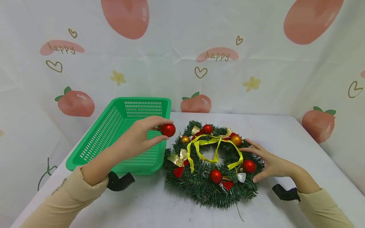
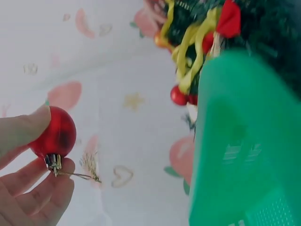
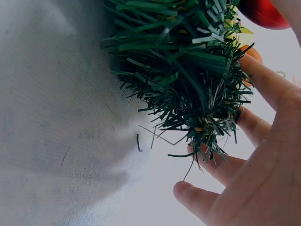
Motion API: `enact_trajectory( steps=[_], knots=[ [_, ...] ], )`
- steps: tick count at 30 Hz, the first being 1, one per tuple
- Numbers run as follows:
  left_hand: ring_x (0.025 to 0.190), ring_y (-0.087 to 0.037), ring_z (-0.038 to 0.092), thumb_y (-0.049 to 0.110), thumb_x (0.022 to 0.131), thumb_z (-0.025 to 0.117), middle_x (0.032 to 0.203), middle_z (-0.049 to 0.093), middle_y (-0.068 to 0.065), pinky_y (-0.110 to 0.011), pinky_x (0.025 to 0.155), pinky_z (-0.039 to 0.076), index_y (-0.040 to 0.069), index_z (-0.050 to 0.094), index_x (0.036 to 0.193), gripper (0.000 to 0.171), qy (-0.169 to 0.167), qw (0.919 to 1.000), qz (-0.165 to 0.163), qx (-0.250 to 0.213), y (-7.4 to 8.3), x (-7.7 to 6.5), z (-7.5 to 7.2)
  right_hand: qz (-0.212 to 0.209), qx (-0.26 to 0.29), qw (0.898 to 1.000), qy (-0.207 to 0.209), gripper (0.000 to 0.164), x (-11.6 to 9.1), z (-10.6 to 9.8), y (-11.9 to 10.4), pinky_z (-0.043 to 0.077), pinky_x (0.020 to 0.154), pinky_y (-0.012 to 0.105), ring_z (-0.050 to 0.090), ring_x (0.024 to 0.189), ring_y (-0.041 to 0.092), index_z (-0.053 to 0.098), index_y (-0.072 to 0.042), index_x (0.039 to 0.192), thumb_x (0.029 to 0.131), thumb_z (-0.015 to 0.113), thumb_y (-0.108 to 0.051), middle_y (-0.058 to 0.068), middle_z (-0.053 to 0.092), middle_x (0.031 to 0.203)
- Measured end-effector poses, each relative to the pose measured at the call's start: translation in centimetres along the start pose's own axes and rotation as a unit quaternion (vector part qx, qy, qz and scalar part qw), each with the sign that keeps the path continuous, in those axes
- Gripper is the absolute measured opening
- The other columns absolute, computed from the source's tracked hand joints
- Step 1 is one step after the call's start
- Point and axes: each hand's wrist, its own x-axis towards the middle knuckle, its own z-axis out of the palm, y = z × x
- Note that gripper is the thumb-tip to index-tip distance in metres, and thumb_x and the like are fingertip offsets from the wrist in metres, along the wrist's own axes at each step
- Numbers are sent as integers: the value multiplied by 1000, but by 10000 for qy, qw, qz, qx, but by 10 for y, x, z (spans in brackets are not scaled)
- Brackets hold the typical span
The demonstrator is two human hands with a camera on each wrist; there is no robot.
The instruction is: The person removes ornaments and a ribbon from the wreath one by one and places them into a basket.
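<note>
My left hand (image 1: 139,134) pinches a shiny red Christmas ball (image 1: 169,130) between thumb and fingers, in the air above the basket's right side. In the left wrist view the ball's metal cap and thin gold hanging loop show near the fingertips. A green artificial wreath (image 1: 185,186) lies on the table, decorated with several red and gold balls and gold-and-red bows. Yellow ribbon (image 1: 190,158) is draped over its top. At the wreath's right edge, my right hand (image 1: 273,163) rests with fingers spread, fingertips touching the greenery (image 3: 188,70).
A green plastic basket (image 1: 145,169) with slotted walls stands left of the wreath, partly behind the left forearm. The white table (image 1: 137,202) meets a hanging cloth (image 1: 171,82) printed with peaches, hearts and flowers. A thin green strand (image 1: 48,171) shows at the table's left edge.
</note>
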Motion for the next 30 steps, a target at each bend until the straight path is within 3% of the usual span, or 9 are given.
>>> enact_trajectory(
  steps=[9, 21, 30],
  knots=[
    [96, -23, 64, 9, 82, 71, 116, 64, -10, -39, 83, 56, 7, 58, 124, 44, -86, 9974, -697, -131, -35, 6, -21, 12, 42, 10000, -12, 90, -1, 0, -1, 31, 81, 78, 1, 124, -27, 37, -12, 141, 65, 84, -22, 28, 6, 151],
    [104, -33, 61, 9, 86, 66, 121, 60, -17, -48, 89, 52, 5, 55, 127, 42, -443, 9911, -1238, -204, -79, 2, -41, -16, 40, 10000, -21, 90, 0, 0, -2, 31, 81, 78, 1, 125, -26, 37, -12, 140, 65, 84, -21, 26, 6, 152],
    [105, -39, 61, 7, 87, 64, 125, 56, -21, -47, 90, 52, 1, 53, 127, 42, -764, 9835, -1617, -264, -107, 3, -47, -46, -2, 10000, -9, 89, 0, -1, -2, 32, 81, 77, 1, 125, -26, 38, -12, 140, 65, 84, -22, 24, 7, 152]
  ],
)
